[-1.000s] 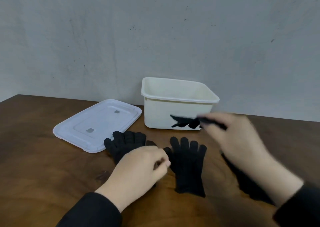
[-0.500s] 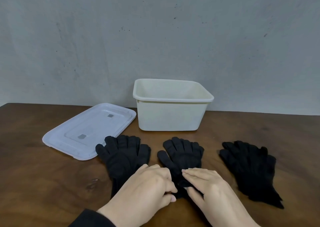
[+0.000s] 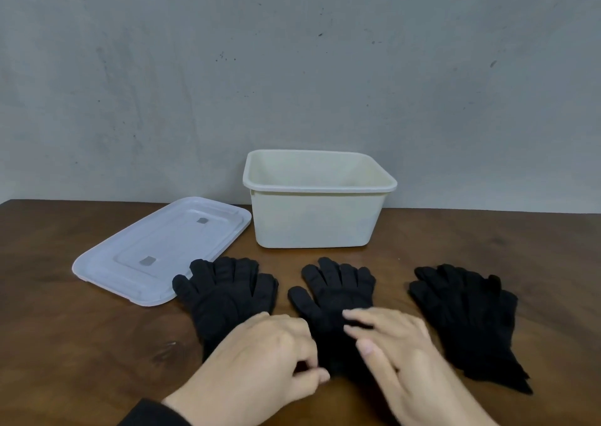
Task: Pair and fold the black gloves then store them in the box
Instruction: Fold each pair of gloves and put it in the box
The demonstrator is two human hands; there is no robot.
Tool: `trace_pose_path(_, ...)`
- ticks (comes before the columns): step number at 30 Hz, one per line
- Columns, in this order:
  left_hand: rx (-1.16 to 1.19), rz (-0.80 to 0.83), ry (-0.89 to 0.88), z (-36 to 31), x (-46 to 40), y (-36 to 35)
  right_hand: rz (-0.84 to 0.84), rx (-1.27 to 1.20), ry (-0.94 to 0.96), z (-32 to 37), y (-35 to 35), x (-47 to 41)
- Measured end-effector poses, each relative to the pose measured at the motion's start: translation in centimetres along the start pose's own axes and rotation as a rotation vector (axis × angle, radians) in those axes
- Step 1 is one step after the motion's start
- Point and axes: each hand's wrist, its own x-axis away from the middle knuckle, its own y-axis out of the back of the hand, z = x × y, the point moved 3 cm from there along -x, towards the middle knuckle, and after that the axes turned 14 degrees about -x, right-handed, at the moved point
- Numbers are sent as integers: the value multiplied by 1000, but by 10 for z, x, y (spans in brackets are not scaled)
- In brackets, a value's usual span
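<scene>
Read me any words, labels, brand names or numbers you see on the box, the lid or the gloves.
There is no readable text in this view.
Lid: two small grey patches, blank as far as can be seen, no lettering legible.
Box: plain cream wall, no label or brand.
Gloves, left, middle and right: plain black, no tag or print visible.

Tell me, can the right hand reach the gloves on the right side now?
Probably yes. The right hand rests on the middle gloves, and only bare table lies between it and the right gloves.
</scene>
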Motion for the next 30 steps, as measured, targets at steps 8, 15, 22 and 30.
trace_pose_path(8, -114, 31, -79, -1, -1, -14, 291, 33, -46, -12, 9, 2)
trace_pose_path(15, -174, 97, -59, 1, -3, -17, 402, 42, -111, -8, 8, 0)
trace_pose_path(22, -191, 76, -40, -2, -4, -14, 237, 184, -28, 4, -3, -7)
trace_pose_path(30, -175, 117, -4, -3, -7, -11, 231, 150, -56, 1, 2, -9)
